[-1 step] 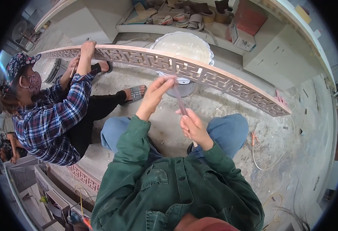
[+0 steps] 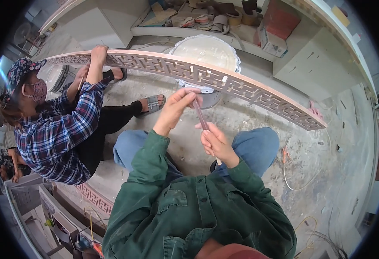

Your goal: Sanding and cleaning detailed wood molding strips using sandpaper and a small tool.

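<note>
My left hand (image 2: 175,110) is closed, pinching the upper end of a thin brownish-purple strip (image 2: 200,114) between thumb and fingers. The strip looks like sandpaper folded round a slim stick, though I cannot tell for sure. Its lower part is gripped by my right hand (image 2: 217,141), closed, with a pale wooden tip (image 2: 218,161) sticking out below. Just beyond my hands, a long wooden fretwork panel (image 2: 155,55) stands on edge across a white-topped bucket (image 2: 204,48). Neither of my hands touches the panel.
At the left a seated person (image 2: 58,138) in a plaid shirt has both hands at the panel. A cabinet shelf (image 2: 172,32) behind holds sandpaper rolls and scraps. An orange-ended cord (image 2: 285,155) lies on the floor at right. Another fretwork piece (image 2: 93,197) lies lower left.
The strip was smeared by motion and now appears sharp. My left hand's fingers have shifted slightly down at its upper end. My right hand has barely moved.
</note>
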A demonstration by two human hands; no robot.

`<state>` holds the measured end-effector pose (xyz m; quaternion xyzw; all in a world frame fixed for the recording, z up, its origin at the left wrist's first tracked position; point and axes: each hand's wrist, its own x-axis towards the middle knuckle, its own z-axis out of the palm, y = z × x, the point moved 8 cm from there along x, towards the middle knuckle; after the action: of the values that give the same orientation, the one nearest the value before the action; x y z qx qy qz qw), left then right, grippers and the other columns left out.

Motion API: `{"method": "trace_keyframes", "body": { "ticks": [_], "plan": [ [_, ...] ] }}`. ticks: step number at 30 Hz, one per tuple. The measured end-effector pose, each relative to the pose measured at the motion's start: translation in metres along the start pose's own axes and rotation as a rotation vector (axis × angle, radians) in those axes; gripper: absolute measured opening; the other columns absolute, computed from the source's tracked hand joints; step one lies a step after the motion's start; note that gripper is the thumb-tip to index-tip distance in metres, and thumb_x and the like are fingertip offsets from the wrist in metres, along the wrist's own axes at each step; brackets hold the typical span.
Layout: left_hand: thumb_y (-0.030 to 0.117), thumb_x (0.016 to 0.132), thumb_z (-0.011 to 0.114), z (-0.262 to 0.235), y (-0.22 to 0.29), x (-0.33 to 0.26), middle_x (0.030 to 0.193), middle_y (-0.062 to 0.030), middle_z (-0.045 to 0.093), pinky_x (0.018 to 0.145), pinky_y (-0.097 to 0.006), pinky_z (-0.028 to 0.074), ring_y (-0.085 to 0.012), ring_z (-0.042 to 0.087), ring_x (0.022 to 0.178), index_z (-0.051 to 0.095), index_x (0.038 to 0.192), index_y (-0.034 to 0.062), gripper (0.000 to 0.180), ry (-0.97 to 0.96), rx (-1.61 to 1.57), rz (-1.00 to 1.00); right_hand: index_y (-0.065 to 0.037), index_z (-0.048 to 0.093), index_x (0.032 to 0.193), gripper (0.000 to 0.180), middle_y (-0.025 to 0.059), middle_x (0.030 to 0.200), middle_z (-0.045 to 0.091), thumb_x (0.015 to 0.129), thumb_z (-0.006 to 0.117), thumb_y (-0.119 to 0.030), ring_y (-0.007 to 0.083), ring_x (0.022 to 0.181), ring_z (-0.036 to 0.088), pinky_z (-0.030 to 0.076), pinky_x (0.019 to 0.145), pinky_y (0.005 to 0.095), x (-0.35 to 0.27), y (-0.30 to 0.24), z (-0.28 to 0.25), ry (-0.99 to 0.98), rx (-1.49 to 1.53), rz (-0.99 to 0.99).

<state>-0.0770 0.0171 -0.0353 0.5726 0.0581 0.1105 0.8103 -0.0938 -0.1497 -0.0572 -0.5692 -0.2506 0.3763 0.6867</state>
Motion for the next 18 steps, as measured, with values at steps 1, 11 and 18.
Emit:
{"method": "trace_keyframes", "body": {
  "ticks": [1, 11, 18],
  "plan": [
    [0.021, 0.096, 0.058, -0.001, -0.01, -0.005, 0.093, -0.0066, 0.067, 0.076, -0.026, 0.046, -0.0112, 0.061, 0.084, 0.062, 0.108, 0.0039, 0.021, -0.032, -0.144, -0.046, -0.007, 0.045, 0.132, 0.033, -0.0021, 0.072, 0.048, 0.1, 0.042, -0.013, 0.0072, 0.058, 0.041, 0.037, 0.057, 0.0223, -0.004, 0.003, 0.016, -0.157, 0.233, 0.181],
    [0.019, 0.087, 0.064, 0.013, 0.05, 0.031, 0.082, -0.0117, 0.066, 0.062, -0.039, 0.049, -0.0271, 0.063, 0.071, 0.062, 0.109, 0.0119, 0.024, 0.193, 1.052, 0.524, -0.013, 0.033, 0.147, 0.056, 0.0162, 0.109, 0.064, 0.094, 0.049, -0.007, 0.0281, 0.085, 0.064, 0.048, 0.074, 0.0325, -0.011, -0.059, -0.033, 0.292, -0.899, -0.418],
    [0.015, 0.077, 0.07, 0.028, 0.059, 0.041, 0.084, -0.0111, 0.065, 0.071, -0.045, 0.048, -0.0326, 0.062, 0.081, 0.061, 0.107, 0.0102, 0.032, 0.195, 1.293, 0.621, -0.019, 0.036, 0.146, 0.06, 0.0152, 0.085, 0.061, 0.089, 0.054, -0.01, 0.0367, 0.067, 0.063, 0.052, 0.059, 0.0474, 0.009, -0.072, -0.038, 0.344, -1.409, -0.389]
  ]
}}
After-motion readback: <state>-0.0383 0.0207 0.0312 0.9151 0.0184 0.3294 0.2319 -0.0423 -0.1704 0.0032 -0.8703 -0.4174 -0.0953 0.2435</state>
